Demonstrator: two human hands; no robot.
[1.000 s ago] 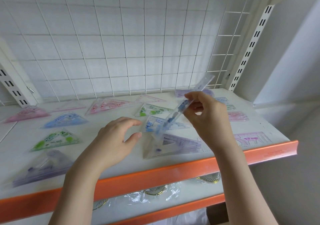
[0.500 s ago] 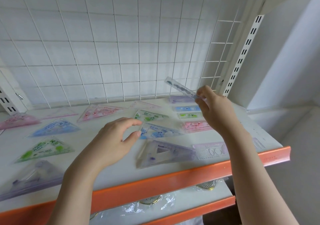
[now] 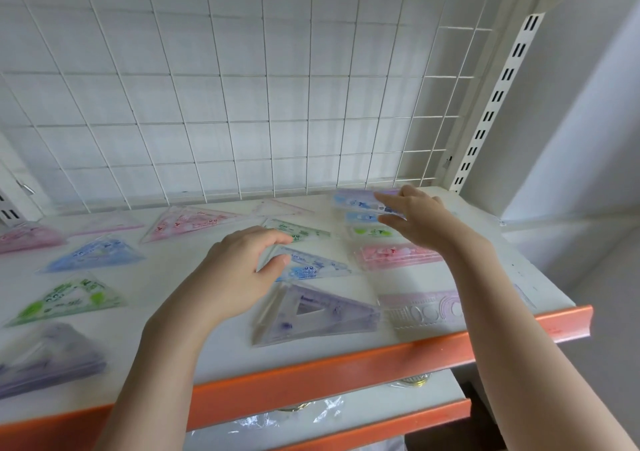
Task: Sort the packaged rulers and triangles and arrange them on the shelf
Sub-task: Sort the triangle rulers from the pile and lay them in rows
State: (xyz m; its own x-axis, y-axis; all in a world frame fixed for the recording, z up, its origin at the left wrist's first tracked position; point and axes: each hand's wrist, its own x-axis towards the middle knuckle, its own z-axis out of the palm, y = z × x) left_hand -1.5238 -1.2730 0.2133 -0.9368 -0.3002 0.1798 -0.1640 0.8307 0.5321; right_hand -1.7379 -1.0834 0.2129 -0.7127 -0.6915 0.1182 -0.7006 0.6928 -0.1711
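Observation:
My right hand (image 3: 420,220) pinches a clear packaged ruler with blue print (image 3: 356,204) between straight fingers and thumb, low over the back right of the white shelf (image 3: 194,350). Below it lie a blue ruler (image 3: 360,217), a green ruler (image 3: 370,232), a pink ruler (image 3: 398,255) and a lilac stencil ruler (image 3: 426,308) in a column. My left hand (image 3: 242,267) hovers with loosely curled fingers, holding nothing, beside a blue triangle (image 3: 311,267). A purple triangle (image 3: 318,315) lies in front, a green triangle (image 3: 298,234) behind.
More packaged triangles lie to the left: pink (image 3: 187,222), blue (image 3: 93,254), green (image 3: 65,300), purple (image 3: 45,357). A white wire grid (image 3: 242,104) closes the back, a slotted upright (image 3: 495,97) stands at right. The orange shelf lip (image 3: 346,371) runs along the front; a lower shelf (image 3: 433,398) holds plastic packets.
My right hand has carried the blue-printed ruler from above the middle of the shelf to the back right and lowered it over the ruler column. My left hand has barely moved.

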